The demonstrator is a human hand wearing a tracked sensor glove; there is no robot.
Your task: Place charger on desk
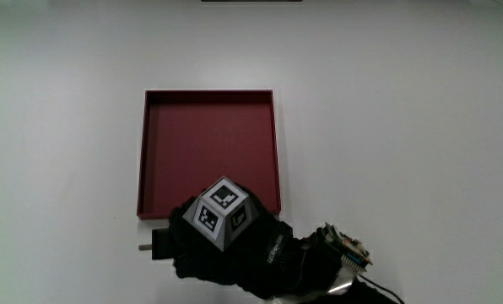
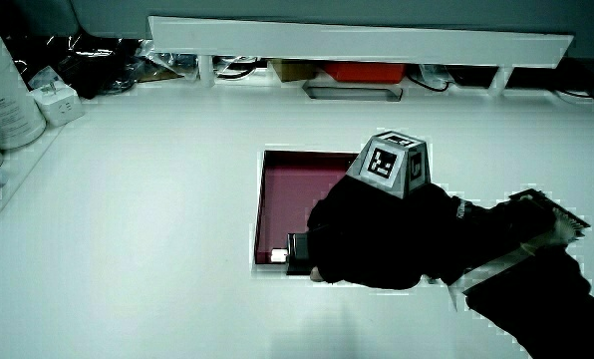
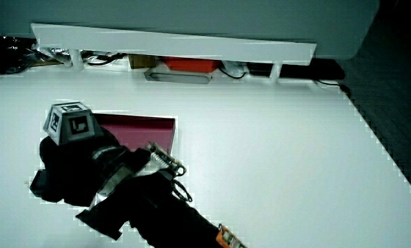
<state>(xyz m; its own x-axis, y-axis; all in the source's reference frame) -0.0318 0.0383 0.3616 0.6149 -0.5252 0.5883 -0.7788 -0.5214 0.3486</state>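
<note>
The hand point(image 1: 222, 245) is closed around a black charger point(image 1: 159, 245), holding it low over the white desk point(image 1: 403, 127) just beside the near rim of the shallow red tray point(image 1: 209, 143), nearer to the person. Its metal prongs point(image 1: 143, 247) stick out past the fingers. Judging by this, the charger seems nearly placed; releasing it remains.

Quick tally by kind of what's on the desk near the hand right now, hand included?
Red tray: 1
Black charger, gripped in the hand at the tray's near edge: 1
Gloved hand with patterned cube: 1
Total: 3
</note>
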